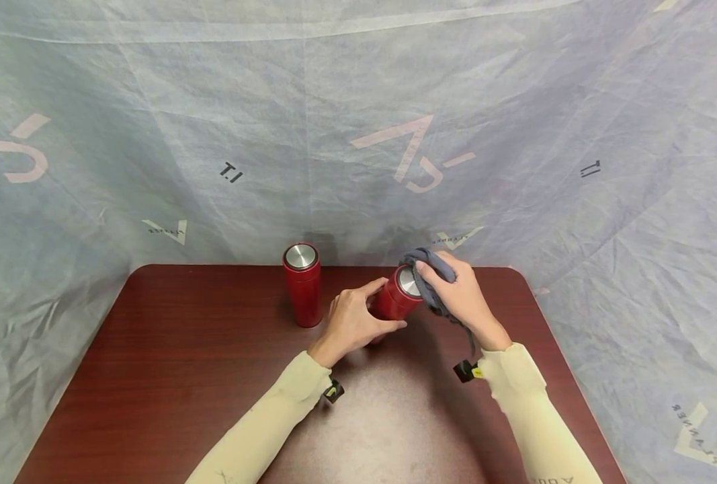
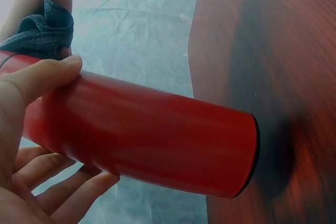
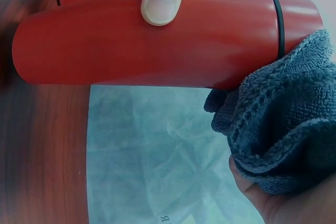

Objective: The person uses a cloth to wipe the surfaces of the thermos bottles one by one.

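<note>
My left hand [image 1: 353,321] grips a red thermos [image 1: 392,300] round its body, thumb on one side and fingers on the other. The thermos leans to the right, and its silver-topped lid [image 1: 409,281] faces up. In the left wrist view its black-rimmed base appears lifted off the table. My right hand [image 1: 462,290] holds a bunched grey-blue cloth [image 3: 286,124] against the lid end of the thermos. A second red thermos [image 1: 304,289] stands upright to the left of my left hand, untouched.
The dark red-brown wooden table [image 1: 171,349] carries both thermoses. Behind it and at both sides hangs a pale grey fabric sheet [image 1: 310,134] with printed letters. Small black devices [image 1: 466,371] sit at the wrists.
</note>
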### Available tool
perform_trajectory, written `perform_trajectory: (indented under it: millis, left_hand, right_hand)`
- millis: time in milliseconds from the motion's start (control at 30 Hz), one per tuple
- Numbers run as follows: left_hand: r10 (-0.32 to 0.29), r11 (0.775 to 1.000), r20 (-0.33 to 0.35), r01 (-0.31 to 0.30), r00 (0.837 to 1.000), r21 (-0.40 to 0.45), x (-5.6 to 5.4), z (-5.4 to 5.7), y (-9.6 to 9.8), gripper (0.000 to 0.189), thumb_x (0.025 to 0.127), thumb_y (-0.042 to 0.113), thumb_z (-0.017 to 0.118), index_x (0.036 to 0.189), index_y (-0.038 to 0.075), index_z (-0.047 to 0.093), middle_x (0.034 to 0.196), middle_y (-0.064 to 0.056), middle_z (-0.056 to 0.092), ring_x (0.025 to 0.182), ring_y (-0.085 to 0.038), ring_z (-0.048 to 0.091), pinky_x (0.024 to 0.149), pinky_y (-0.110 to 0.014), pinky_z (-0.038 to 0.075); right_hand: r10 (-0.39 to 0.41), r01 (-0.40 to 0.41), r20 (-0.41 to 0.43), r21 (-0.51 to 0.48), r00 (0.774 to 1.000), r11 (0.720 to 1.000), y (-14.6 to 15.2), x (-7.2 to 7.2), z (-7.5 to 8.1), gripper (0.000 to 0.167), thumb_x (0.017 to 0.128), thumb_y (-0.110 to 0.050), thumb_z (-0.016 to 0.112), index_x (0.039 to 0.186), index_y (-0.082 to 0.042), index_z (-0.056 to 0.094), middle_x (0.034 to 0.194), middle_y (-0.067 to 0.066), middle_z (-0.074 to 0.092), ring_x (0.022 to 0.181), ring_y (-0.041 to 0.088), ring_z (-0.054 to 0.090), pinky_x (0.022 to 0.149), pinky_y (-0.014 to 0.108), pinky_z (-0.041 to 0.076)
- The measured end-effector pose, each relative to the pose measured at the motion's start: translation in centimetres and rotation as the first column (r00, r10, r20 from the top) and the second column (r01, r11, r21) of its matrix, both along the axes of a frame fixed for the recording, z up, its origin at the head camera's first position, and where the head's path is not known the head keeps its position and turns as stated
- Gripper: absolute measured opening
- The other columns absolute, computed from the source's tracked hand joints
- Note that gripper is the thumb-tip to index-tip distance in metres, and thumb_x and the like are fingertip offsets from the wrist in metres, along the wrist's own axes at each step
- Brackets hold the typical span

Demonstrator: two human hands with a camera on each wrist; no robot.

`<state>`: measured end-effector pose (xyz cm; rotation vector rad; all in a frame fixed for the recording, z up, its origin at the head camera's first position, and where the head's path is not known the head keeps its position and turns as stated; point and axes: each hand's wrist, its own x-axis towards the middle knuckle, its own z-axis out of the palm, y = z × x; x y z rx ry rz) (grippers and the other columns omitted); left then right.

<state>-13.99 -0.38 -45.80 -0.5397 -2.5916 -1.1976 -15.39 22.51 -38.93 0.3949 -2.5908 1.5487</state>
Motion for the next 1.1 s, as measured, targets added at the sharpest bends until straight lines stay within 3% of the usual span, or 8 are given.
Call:
perform_trajectory:
  millis: [267, 400, 733, 1033, 1100]
  left_hand:
    - [-0.022, 1.0, 0.01, 0.022, 1.0, 0.008, 0.1, 0.1, 0.0, 0.079, 0.071, 0.052, 0.098, 0.139, 0.02, 0.073, 0.085, 0.004, 0.074, 0.073, -0.011, 0.063, 0.064, -0.033, 0.051]
    - [-0.026, 1.0, 0.006, 0.026, 1.0, 0.015, 0.1, 0.1, 0.0, 0.077, 0.071, 0.05, 0.098, 0.138, 0.022, 0.073, 0.085, 0.005, 0.074, 0.074, -0.013, 0.063, 0.065, -0.034, 0.052]
    - [-0.041, 0.989, 0.085, 0.029, 0.996, 0.144, 0.2, -0.2, -0.3, 0.079, 0.074, 0.045, 0.099, 0.143, 0.02, 0.071, 0.115, 0.002, 0.081, 0.089, -0.012, 0.075, 0.08, -0.035, 0.061]
    - [-0.083, 0.97, 0.101, 0.057, 0.991, 0.238, 0.2, 0.0, -0.4, 0.08, 0.075, 0.038, 0.1, 0.146, 0.016, 0.069, 0.124, 0.0, 0.079, 0.097, -0.014, 0.078, 0.086, -0.033, 0.063]
    - [-0.106, 0.959, 0.098, 0.076, 0.989, 0.275, 0.2, 0.0, -0.5, 0.08, 0.076, 0.036, 0.1, 0.146, 0.017, 0.068, 0.124, 0.001, 0.078, 0.097, -0.013, 0.078, 0.086, -0.031, 0.063]
  right_hand:
    - [0.011, -0.01, 0.024, -0.038, 1.0, 0.999, 0.3, 0.0, -0.5, 0.031, 0.108, -0.037, 0.065, 0.117, -0.01, 0.075, 0.092, 0.008, 0.069, 0.071, 0.02, 0.058, 0.065, 0.03, 0.049]
    - [-0.003, 0.005, 0.028, -0.07, 1.0, 0.998, 0.5, 0.1, -0.9, 0.032, 0.108, -0.04, 0.065, 0.11, -0.009, 0.074, 0.082, 0.007, 0.063, 0.067, 0.019, 0.053, 0.062, 0.03, 0.047]
    - [-0.069, 0.07, 0.011, -0.182, 0.998, 0.981, 1.1, 0.6, -2.0, 0.03, 0.108, -0.034, 0.067, 0.103, -0.005, 0.071, 0.077, 0.003, 0.062, 0.065, 0.016, 0.057, 0.062, 0.027, 0.049]
    - [-0.145, 0.153, 0.047, -0.276, 0.988, 0.949, 1.6, 1.7, -3.2, 0.031, 0.107, -0.032, 0.069, 0.1, -0.001, 0.069, 0.079, -0.002, 0.062, 0.071, 0.012, 0.057, 0.067, 0.024, 0.05]
    - [-0.16, 0.171, 0.061, -0.301, 0.985, 0.938, 1.7, 1.9, -3.7, 0.032, 0.108, -0.031, 0.068, 0.107, 0.001, 0.071, 0.083, -0.004, 0.066, 0.075, 0.011, 0.06, 0.07, 0.023, 0.052]
